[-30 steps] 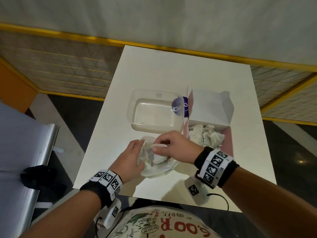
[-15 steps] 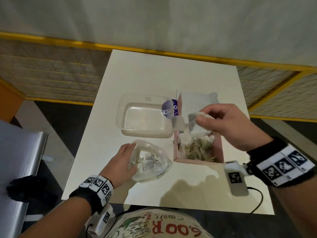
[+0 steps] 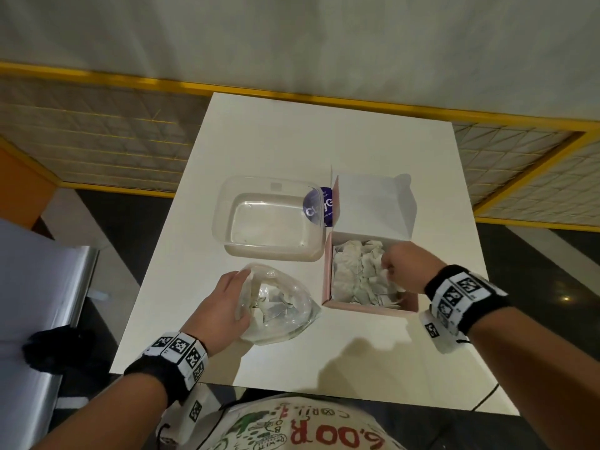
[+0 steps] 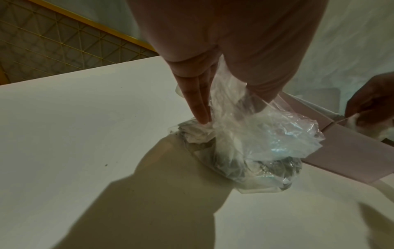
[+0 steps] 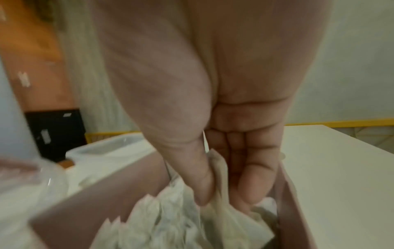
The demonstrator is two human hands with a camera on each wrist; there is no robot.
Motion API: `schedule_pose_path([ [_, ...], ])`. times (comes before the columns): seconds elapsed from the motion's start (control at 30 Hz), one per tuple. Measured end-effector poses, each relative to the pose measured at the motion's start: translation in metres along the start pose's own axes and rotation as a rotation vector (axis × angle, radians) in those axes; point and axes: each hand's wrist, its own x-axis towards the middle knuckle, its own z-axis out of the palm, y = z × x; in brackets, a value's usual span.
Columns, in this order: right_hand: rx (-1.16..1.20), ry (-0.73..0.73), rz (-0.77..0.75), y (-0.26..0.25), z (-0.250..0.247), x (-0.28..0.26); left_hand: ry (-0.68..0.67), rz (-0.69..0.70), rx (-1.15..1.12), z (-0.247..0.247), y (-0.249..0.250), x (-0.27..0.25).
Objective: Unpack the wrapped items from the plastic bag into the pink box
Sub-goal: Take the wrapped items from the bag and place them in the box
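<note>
A clear plastic bag (image 3: 279, 303) lies on the white table (image 3: 292, 141) with a few white wrapped items still inside. My left hand (image 3: 243, 295) grips its open mouth, fingers outside and thumb in the plastic (image 4: 232, 109). To the right stands the pink box (image 3: 367, 308), holding several white wrapped items (image 3: 354, 274). My right hand (image 3: 388, 271) is down in the box's right side. In the right wrist view its thumb and fingers (image 5: 247, 193) pinch one wrapped item (image 5: 219, 168) on top of the pile.
A clear plastic container (image 3: 269, 222) sits just behind the bag. The box's white lid (image 3: 373, 206) stands up at its far side, with a purple round label (image 3: 319, 206) beside it. A metal surface (image 3: 32, 287) lies left of the table.
My right hand took a wrapped item out of the bag, carried it right over the box and has lowered it in. My left hand has stayed on the bag.
</note>
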Motion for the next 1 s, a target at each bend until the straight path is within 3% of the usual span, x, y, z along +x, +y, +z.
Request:
schedule_pose_path([
  [0.1, -0.064, 0.042, -0.019, -0.007, 0.014, 0.012, 0.009, -0.001, 0.007, 0.002, 0.002, -0.001],
  [0.27, -0.155, 0.308, -0.042, -0.020, 0.013, 0.008, 0.025, -0.012, 0.003, 0.006, 0.005, -0.002],
  [0.37, 0.085, 0.436, -0.146, -0.058, 0.001, -0.010, 0.034, -0.011, -0.009, 0.007, 0.006, -0.003],
  [0.47, 0.393, 0.319, -0.397, -0.120, -0.003, -0.025, 0.053, -0.007, -0.016, 0.008, 0.009, -0.004],
  [0.53, 0.390, 0.131, -0.484, -0.158, 0.013, -0.022, 0.067, 0.000, -0.019, 0.009, 0.012, -0.006],
  [0.6, 0.336, 0.003, -0.465, -0.189, 0.037, -0.010, 0.072, 0.011, -0.023, 0.010, 0.013, -0.008],
  [0.8, 0.221, 0.002, -0.255, -0.214, 0.083, 0.015, 0.054, -0.002, -0.034, 0.008, 0.009, -0.016],
  [0.9, 0.030, 0.005, -0.225, -0.218, 0.091, 0.014, 0.031, 0.008, -0.035, 0.008, 0.008, -0.020],
  [1.0, 0.057, -0.080, -0.194, -0.218, 0.088, 0.015, 0.020, 0.016, -0.037, 0.007, 0.009, -0.021],
])
